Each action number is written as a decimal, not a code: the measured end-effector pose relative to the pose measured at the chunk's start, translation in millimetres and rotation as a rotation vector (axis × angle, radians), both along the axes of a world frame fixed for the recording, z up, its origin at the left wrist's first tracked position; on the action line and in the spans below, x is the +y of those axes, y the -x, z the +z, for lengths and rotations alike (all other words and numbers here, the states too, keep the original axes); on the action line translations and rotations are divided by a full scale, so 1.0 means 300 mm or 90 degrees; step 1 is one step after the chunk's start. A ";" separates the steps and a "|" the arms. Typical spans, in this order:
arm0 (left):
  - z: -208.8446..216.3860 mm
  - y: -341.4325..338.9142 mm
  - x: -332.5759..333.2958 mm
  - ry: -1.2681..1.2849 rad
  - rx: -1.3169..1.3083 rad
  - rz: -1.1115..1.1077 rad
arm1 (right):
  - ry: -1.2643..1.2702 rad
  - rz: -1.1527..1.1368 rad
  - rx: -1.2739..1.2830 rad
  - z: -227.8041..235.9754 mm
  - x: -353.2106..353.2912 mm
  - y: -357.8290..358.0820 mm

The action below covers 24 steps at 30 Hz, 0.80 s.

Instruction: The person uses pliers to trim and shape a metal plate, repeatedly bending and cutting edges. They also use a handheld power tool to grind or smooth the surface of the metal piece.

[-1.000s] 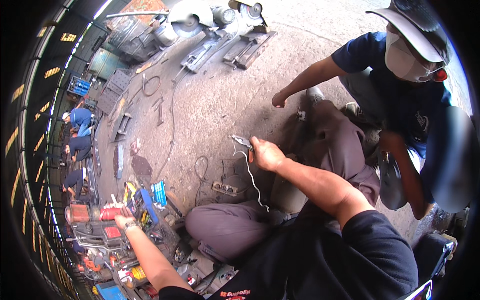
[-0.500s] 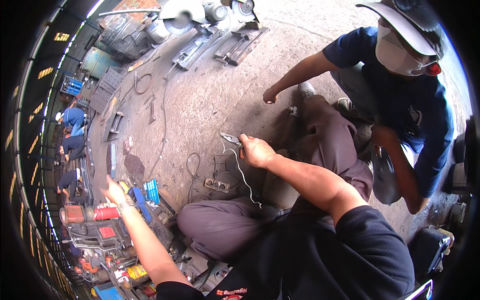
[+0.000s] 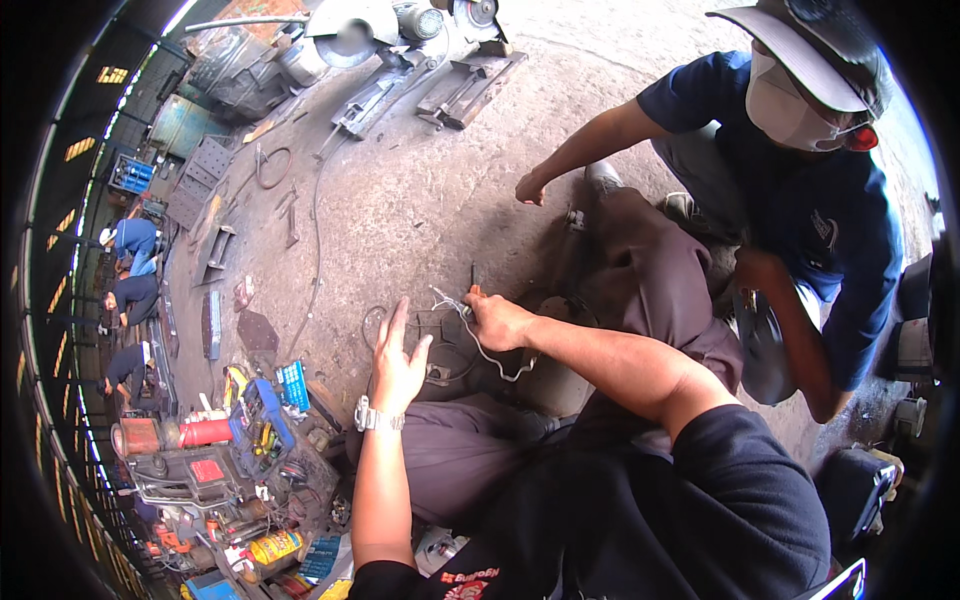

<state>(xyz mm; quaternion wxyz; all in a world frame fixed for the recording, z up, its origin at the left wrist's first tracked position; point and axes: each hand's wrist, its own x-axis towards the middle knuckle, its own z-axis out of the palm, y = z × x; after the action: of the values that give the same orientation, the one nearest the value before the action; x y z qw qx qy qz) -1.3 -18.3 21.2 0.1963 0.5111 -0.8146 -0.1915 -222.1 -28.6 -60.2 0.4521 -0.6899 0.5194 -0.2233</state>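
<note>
My right hand (image 3: 500,323) is closed around a pair of pliers (image 3: 476,292) with orange on the handles. At the jaws, a thin white wire (image 3: 487,352) bends and hangs down toward my lap; whether the jaws grip it I cannot tell. Left of the pliers, my left hand (image 3: 402,368) is raised with its fingers stretched out and the thumb apart, holding nothing. A metal-banded watch (image 3: 379,416) is on that wrist. Behind the hands, a socket strip (image 3: 438,375) on the floor is partly hidden.
A co-worker (image 3: 815,235) in a cap and mask crouches at the right, one arm reaching toward my outstretched leg. Tools, cans and a blue tool case (image 3: 265,425) crowd the left. Cut-off saws (image 3: 350,35) stand at the back; a cable (image 3: 316,230) crosses the concrete floor.
My left hand has swung right from above the tool pile to beside the pliers. My right hand has shifted slightly down and left, turning the pliers, with the white wire moving along.
</note>
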 end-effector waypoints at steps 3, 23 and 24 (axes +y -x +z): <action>-0.001 0.020 -0.050 -0.013 0.000 -0.038 | -0.123 0.124 -0.055 0.070 0.014 0.018; 0.099 -0.190 -0.003 -0.108 0.366 0.257 | -0.599 0.078 -0.406 0.112 0.055 -0.027; 0.041 -0.151 0.001 -0.125 0.317 0.216 | -0.619 0.094 -0.440 0.121 0.062 -0.022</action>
<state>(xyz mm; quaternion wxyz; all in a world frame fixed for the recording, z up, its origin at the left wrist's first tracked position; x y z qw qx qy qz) 44.1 -18.1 33.5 0.3685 0.5938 -0.6221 -0.3530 -215.4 -9.9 -23.9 0.8727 -0.3260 0.3356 -0.1394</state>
